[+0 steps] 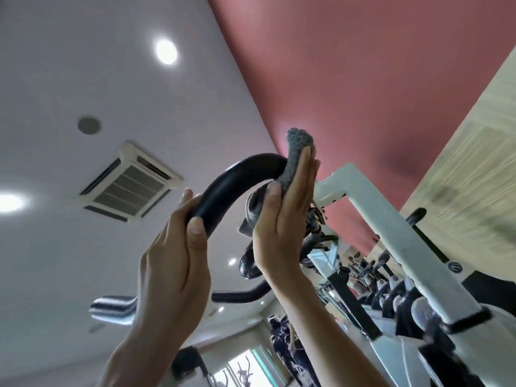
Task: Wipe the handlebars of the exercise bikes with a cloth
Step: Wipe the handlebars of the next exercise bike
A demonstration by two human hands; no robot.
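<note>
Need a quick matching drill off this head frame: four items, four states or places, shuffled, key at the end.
Column 1
1. left hand
2. right hand
3. grey cloth
4. air-conditioner vent

Column 2
A. set in the white ceiling
B. pressed flat against the cloth, fingers straight
C. wrapped over the top bend of the black handlebar
D. gripping the lower end of the handlebar bare

Pairs: 1-D, 2-B, 3-C, 4-A
</note>
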